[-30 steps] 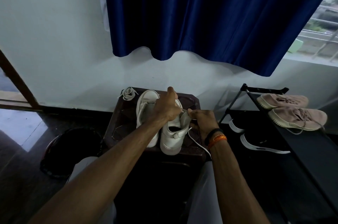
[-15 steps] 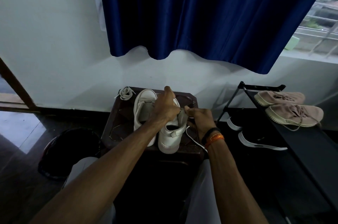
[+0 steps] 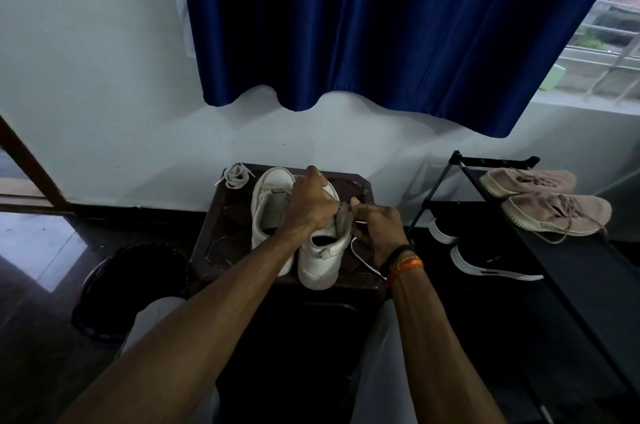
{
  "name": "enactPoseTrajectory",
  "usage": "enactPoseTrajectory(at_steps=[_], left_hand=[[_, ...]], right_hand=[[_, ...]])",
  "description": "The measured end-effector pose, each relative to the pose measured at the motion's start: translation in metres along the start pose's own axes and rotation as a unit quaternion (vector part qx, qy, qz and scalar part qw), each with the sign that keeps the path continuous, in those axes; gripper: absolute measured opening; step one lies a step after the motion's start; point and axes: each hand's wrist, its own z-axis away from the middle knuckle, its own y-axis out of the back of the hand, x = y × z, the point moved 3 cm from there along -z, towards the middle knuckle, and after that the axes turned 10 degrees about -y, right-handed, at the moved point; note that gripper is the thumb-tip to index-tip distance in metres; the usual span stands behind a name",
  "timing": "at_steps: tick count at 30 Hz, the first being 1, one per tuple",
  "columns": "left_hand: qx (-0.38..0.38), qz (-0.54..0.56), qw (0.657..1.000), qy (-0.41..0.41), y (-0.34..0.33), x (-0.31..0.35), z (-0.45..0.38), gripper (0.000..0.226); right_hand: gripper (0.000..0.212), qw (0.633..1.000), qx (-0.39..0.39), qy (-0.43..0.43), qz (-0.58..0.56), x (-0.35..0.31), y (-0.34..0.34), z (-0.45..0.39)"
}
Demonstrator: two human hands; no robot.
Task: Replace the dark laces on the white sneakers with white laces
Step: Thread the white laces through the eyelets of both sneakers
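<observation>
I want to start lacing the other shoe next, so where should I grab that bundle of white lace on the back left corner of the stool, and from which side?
Judging from this view, pinch the spare lace bundle at its coiled middle, coming from above. It lies flat and loose on the stool, and the sneaker crowds its right side, so a top-down pinch looks easiest.
</observation>
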Motion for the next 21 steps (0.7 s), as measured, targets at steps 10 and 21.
enactPoseTrajectory(at_steps=[10, 21], left_hand=[[0.029, 0.001, 1.000, -0.002, 0.000, 0.009, 0.007, 0.034], [0.022, 0.001, 1.000, -0.020, 0.004, 0.010, 0.009, 0.028]], right_hand=[[0.023, 0.998, 0.041, 0.029, 0.039, 0.001, -0.003, 0.001], [0.008, 0.996, 0.079, -0.035, -0.026, 0.010, -0.006, -0.008]])
